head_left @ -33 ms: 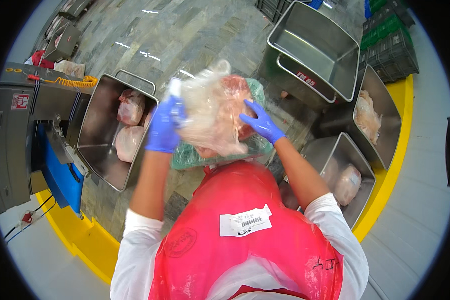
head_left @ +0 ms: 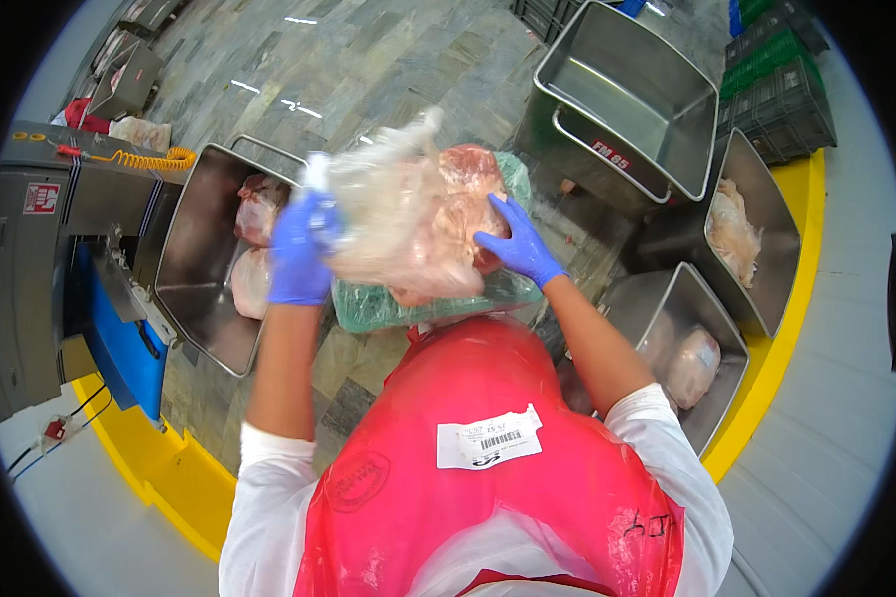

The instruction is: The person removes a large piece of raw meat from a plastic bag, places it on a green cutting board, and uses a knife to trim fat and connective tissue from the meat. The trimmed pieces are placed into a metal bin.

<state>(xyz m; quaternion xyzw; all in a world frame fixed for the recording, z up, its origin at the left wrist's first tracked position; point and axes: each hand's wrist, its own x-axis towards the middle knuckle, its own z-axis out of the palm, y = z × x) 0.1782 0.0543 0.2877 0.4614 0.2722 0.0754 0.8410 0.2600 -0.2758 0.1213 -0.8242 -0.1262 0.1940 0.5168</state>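
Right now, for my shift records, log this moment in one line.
left hand: holding clear plastic, blurred; right hand: open against raw meat; green plastic: beneath meat

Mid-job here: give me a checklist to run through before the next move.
1. Left hand gripping the clear film: ok, though motion-blurred.
2. Right hand touching the meat: ok, on its right side.
3. Meat free of film: not ok, film covers its left part.
4. Meat resting steadily on the green plastic: cannot tell, the contact is hidden.
5. Both hands gloved: ok, both in blue.
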